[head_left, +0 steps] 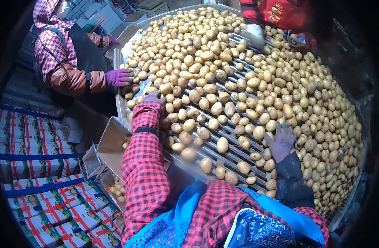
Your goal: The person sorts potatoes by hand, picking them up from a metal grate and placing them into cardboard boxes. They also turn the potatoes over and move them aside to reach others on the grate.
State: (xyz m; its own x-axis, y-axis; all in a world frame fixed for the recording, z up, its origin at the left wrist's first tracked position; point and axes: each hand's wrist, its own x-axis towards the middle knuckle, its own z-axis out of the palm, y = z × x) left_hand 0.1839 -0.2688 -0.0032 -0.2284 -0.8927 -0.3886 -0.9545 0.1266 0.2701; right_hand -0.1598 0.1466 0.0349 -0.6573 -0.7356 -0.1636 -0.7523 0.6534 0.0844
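Note:
Potatoes [222,144] cover a large sorting table with metal bars, piled thickly on the right and thinner across the middle. My left hand [155,98], in a purple glove, lies on potatoes by the table's left side, its fingers stretched forward and partly hard to see. Over on the right, my right hand [281,142], also gloved in purple, rests with spread fingers against the edge of the thick pile. Neither hand has a potato visibly gripped in it. Between them, the bars [235,159] show through gaps among loose potatoes.
An open cardboard box [113,140] stands at the table's left edge, with potatoes below it. Stacked printed cartons [44,211] fill the lower left. One co-worker's purple-gloved hand [119,77] is at the left rim; another co-worker's white-gloved hand [254,35] works at the far side.

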